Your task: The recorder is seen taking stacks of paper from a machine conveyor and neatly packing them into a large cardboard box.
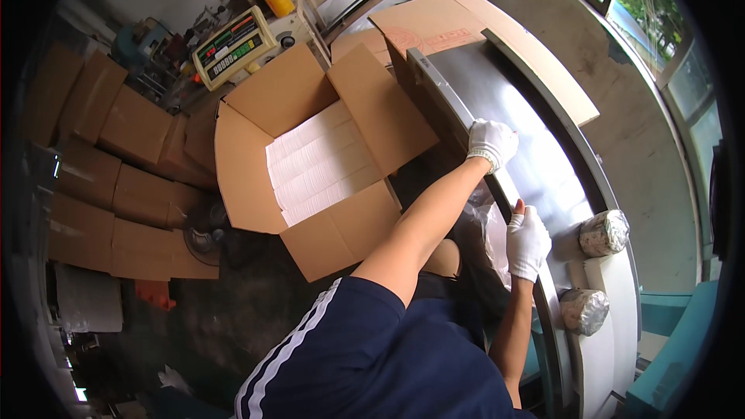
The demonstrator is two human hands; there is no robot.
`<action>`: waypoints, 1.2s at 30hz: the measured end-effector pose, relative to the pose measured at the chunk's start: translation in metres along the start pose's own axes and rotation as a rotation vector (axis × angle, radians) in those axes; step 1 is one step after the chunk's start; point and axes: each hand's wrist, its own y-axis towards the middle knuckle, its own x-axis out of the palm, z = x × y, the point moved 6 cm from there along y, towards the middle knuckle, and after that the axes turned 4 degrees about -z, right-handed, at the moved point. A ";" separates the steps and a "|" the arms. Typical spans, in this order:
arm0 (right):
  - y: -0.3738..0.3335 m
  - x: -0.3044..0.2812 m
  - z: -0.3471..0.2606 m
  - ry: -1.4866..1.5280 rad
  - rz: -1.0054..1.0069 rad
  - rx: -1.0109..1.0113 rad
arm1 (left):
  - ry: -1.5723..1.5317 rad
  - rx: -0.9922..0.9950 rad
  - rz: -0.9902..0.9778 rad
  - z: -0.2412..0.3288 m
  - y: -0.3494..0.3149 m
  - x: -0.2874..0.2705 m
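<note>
Navy shirt [372,372], short left sleeve [349,326] with white stripes [278,351]; left hand [493,143] and right hand [528,245] in white gloves [524,261], right thumb tip [519,206] apparently uncovered.

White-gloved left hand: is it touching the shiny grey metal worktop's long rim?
Touching: the head view shows the white-gloved left hand closed over the long grey metal rim, no gap visible.

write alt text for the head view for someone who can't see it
A person's white-gloved left hand and right hand are on the rim of a shiny metal work surface. To their left, an open cardboard box holds rows of white, paper-like stacks. Two silver-wrapped cylinders sit toward the surface's near end; more boxes fill the far left.
</note>
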 end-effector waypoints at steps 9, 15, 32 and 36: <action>-0.003 -0.005 -0.001 0.019 0.008 -0.002 | -0.016 0.000 0.021 0.000 -0.002 0.000; -0.004 -0.006 -0.001 0.017 -0.014 0.005 | -0.010 -0.003 0.025 0.002 -0.003 -0.002; -0.009 -0.010 -0.003 0.024 -0.008 0.000 | -0.054 -0.020 0.046 0.002 -0.009 -0.007; -0.009 -0.011 -0.004 -0.039 0.033 -0.020 | -0.085 -0.004 0.058 0.001 -0.009 -0.006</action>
